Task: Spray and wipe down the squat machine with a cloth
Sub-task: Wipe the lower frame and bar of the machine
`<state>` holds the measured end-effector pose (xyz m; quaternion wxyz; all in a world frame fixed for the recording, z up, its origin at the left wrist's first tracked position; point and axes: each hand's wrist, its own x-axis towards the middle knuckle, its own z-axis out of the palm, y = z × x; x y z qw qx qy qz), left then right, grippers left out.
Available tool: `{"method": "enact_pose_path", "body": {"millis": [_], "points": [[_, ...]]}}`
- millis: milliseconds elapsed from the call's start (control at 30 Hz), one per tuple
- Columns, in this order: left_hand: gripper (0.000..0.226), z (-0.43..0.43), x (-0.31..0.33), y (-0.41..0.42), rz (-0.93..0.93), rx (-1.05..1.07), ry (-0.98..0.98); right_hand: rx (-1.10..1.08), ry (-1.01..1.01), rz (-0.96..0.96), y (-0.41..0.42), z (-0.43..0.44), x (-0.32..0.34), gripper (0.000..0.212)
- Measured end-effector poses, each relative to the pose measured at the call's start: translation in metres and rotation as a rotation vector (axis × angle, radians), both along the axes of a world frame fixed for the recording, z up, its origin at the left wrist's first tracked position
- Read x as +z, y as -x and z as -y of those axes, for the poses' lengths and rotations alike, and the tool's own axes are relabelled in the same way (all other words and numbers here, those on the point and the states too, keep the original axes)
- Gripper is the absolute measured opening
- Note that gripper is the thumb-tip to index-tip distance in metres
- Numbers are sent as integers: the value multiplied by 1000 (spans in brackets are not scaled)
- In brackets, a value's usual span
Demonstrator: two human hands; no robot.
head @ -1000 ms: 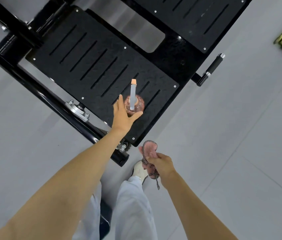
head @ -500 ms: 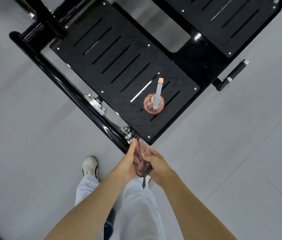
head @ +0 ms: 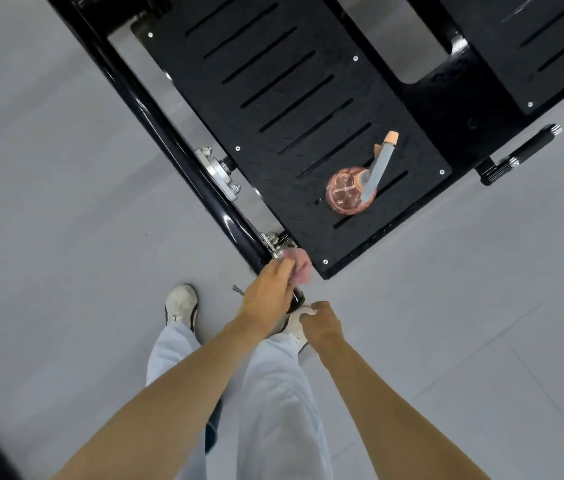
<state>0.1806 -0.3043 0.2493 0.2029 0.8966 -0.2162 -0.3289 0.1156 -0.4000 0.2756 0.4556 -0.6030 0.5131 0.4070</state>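
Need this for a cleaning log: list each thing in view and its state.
spray bottle: upright on the footplate, no hand on it.
cloth: bunched, gripped by the left hand, at the frame tube's near end.
left hand: grips the cloth.
right hand: loosely curled, holds nothing.
footplate: carries the bottle; wet or dry cannot be told.
frame tube: cloth at its near end.

No legible text in view. Squat machine (head: 273,109) and spray bottle (head: 349,192): no readable labels, brands or numbers.
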Motion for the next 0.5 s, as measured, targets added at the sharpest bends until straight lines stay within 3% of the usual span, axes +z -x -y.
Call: {"method": "enact_pose_path", "body": {"millis": [100,133,200,233,333,467,500], "points": [[33,-3,-18,21,-79,-354,15,48,17,9,8,-4,-4,39],[28,-8,-27,23,-26,-464,20,64,25,11,10,-5,-5,38],[42,-23,-38,18,114,-627,79,43,14,8,12,-7,-7,40],[42,-30,-35,8,22,-585,83,29,11,5,13,-9,-9,41],[29,-47,-24,-37,100,-330,167,13,23,24,8,-12,-10,44],[27,-72,-19,-98,240,21,-27,20,13,125,-3,-23,-12,55],[39,-76,-18,-106,279,41,-135,36,5,142,-5,-25,-12,62]]}}
